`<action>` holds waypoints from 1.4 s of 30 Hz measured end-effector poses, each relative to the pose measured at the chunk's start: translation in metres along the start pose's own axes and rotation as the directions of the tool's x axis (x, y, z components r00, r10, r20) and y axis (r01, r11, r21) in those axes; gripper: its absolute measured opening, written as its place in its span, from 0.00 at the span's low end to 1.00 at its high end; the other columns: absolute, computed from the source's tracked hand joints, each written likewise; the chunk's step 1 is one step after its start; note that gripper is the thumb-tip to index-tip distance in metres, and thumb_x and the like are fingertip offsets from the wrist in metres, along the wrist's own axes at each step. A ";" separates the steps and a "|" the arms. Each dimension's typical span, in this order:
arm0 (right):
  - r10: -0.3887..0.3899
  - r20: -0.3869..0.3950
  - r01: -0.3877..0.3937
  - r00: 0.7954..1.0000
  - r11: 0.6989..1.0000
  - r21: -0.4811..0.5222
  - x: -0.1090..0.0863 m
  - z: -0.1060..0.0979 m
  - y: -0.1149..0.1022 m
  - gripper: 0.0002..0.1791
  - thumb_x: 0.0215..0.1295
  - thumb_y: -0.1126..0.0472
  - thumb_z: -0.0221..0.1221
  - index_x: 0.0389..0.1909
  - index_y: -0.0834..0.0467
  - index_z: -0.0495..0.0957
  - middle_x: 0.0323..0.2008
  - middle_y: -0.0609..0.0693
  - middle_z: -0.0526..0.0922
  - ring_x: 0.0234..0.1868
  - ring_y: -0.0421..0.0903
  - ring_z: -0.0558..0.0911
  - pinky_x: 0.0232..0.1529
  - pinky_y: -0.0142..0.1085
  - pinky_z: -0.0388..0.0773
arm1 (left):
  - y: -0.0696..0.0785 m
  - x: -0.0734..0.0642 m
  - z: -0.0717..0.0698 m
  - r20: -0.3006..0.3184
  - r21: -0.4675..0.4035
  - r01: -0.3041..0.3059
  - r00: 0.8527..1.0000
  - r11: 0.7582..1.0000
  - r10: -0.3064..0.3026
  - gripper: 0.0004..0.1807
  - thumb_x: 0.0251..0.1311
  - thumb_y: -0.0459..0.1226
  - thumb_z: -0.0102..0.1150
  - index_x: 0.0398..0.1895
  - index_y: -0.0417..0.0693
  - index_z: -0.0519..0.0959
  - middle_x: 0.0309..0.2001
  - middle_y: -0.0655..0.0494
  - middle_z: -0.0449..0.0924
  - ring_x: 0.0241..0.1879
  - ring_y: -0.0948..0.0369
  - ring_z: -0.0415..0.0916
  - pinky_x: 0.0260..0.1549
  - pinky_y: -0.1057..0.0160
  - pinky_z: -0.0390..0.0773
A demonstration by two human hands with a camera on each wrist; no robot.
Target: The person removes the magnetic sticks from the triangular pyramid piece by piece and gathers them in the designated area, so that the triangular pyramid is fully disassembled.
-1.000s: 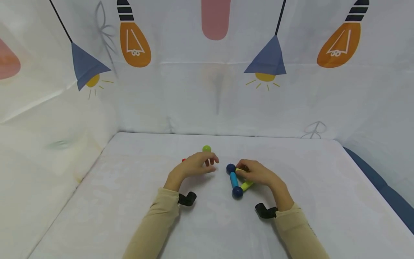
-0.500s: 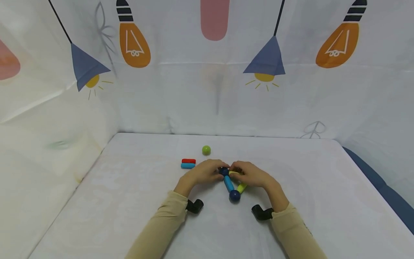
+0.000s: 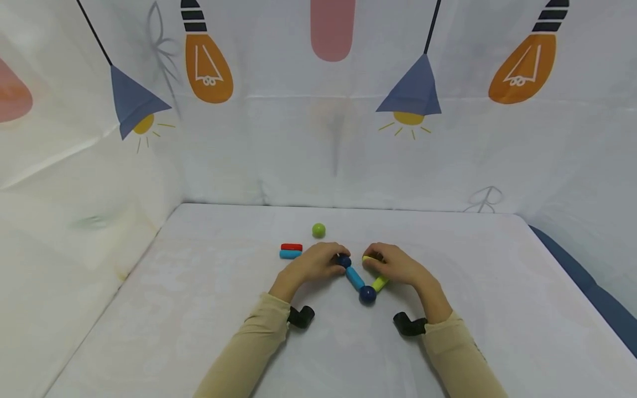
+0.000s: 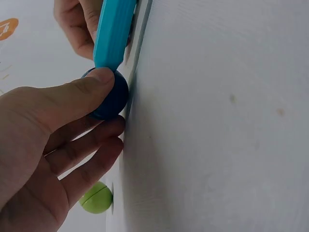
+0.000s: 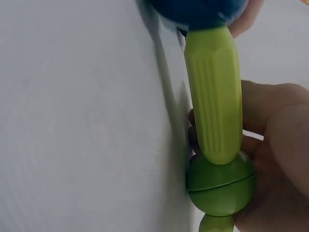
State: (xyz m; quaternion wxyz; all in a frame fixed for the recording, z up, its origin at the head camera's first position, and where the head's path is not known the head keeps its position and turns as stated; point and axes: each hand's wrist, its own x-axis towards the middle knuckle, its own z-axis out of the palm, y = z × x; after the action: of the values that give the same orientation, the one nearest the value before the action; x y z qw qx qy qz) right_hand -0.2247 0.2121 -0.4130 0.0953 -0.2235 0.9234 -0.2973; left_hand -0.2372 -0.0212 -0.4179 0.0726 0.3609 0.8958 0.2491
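My left hand (image 3: 320,262) pinches a dark blue ball (image 4: 116,99) between thumb and fingers. From it a light blue magnetic building stick (image 3: 355,278) runs to a second dark blue ball (image 3: 367,294) nearer me. A yellow-green stick (image 5: 215,94) leads from that second ball to a green ball (image 5: 222,183) beside my right palm. My right hand (image 3: 397,264) grips another yellow-green stick (image 3: 367,258), whose end shows at the fingertips; the rest is hidden by the hand in the head view. A gap separates this end from the ball in my left hand.
A loose lime green ball (image 3: 318,230) lies beyond my left hand. A red stick (image 3: 291,247) and a light blue stick (image 3: 290,255) lie side by side to its left. All are on a white table (image 3: 174,309) with a printed curtain (image 3: 298,138) behind.
My left hand has come right and taken hold of the far dark blue ball. My right hand has drawn away to the right, so the yellow-green stick's end has parted from that ball.
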 end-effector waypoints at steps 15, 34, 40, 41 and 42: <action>-0.084 -0.068 0.081 0.994 0.996 -0.035 -0.004 -0.010 -0.016 0.12 0.69 0.58 0.53 0.48 0.59 0.76 0.38 0.48 0.79 0.39 0.43 0.76 0.40 0.37 0.74 | -0.003 0.001 0.000 0.027 -0.030 0.024 0.999 0.999 -0.024 0.22 0.60 0.41 0.61 0.57 0.51 0.74 0.52 0.58 0.78 0.46 0.63 0.74 0.51 0.65 0.74; -0.038 0.198 0.039 0.979 0.999 -0.004 -0.004 0.006 -0.039 0.16 0.65 0.54 0.58 0.47 0.58 0.71 0.33 0.47 0.80 0.32 0.40 0.76 0.36 0.33 0.74 | -0.004 -0.002 -0.001 0.022 -0.017 -0.049 0.999 0.999 0.050 0.20 0.62 0.38 0.59 0.57 0.47 0.74 0.53 0.56 0.78 0.50 0.62 0.74 0.55 0.64 0.73; -0.060 0.217 0.067 0.974 0.997 -0.023 -0.004 0.006 -0.038 0.14 0.67 0.54 0.56 0.48 0.56 0.71 0.35 0.46 0.79 0.34 0.39 0.76 0.37 0.33 0.74 | -0.004 -0.002 -0.002 0.018 0.036 -0.053 0.998 0.998 0.052 0.20 0.64 0.37 0.55 0.59 0.47 0.73 0.54 0.56 0.78 0.54 0.61 0.73 0.57 0.62 0.72; -0.066 0.225 0.073 0.972 0.997 -0.023 -0.004 0.006 -0.038 0.13 0.67 0.54 0.56 0.48 0.55 0.72 0.34 0.46 0.79 0.34 0.39 0.76 0.36 0.33 0.74 | -0.004 -0.002 -0.002 0.012 0.043 -0.051 0.999 0.998 0.051 0.20 0.65 0.37 0.55 0.60 0.47 0.73 0.53 0.56 0.78 0.54 0.61 0.73 0.56 0.62 0.72; -0.071 0.233 0.078 0.970 0.997 -0.021 -0.004 0.006 -0.038 0.13 0.67 0.54 0.55 0.48 0.55 0.72 0.34 0.46 0.79 0.33 0.39 0.76 0.36 0.33 0.74 | -0.005 -0.002 -0.002 0.006 0.044 -0.047 0.999 0.998 0.046 0.20 0.65 0.37 0.55 0.60 0.47 0.73 0.53 0.56 0.78 0.54 0.61 0.74 0.56 0.62 0.72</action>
State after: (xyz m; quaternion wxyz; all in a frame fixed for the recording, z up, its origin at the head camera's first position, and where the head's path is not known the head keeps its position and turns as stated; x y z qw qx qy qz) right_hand -0.2056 0.1833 -0.3947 0.1880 -0.2928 0.9011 -0.2586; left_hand -0.2393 -0.0260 -0.4187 0.0607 0.3837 0.8923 0.2299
